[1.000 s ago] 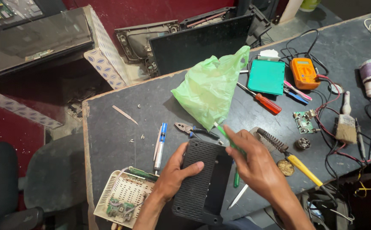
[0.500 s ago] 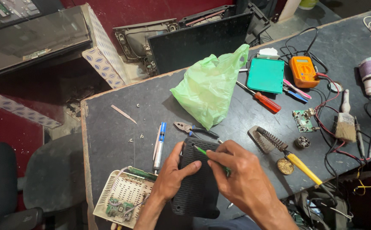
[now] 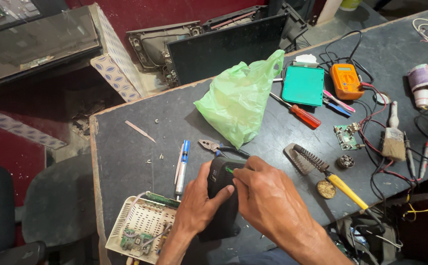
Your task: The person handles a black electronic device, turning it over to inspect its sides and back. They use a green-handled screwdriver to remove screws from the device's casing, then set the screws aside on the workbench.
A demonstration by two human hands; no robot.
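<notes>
Right at the near edge of the dark worktable (image 3: 125, 147), a black plastic device casing (image 3: 220, 179) stands tilted on its side, matte, with rounded corners and a slotted face that is mostly hidden by the hands. The left hand (image 3: 197, 206) wraps around its left side, thumb pressed on the upper face, clenched on it. The right hand (image 3: 268, 198) pinches a thin green-handled tool (image 3: 229, 170) whose tip touches the casing's top; the rest of the tool is hidden under the fingers.

Counted on the table: one green plastic bag (image 3: 241, 100), one teal box (image 3: 303, 85), one orange multimeter (image 3: 345, 81), one red-handled screwdriver (image 3: 300, 114), one soldering iron with a yellow handle (image 3: 344, 189) just right of the hands, one pair of pliers (image 3: 214, 146) just beyond the casing, one paintbrush (image 3: 393, 137), one small green circuit board (image 3: 345, 136), and one open white casing with a board inside (image 3: 142, 226) just left of the left forearm.
</notes>
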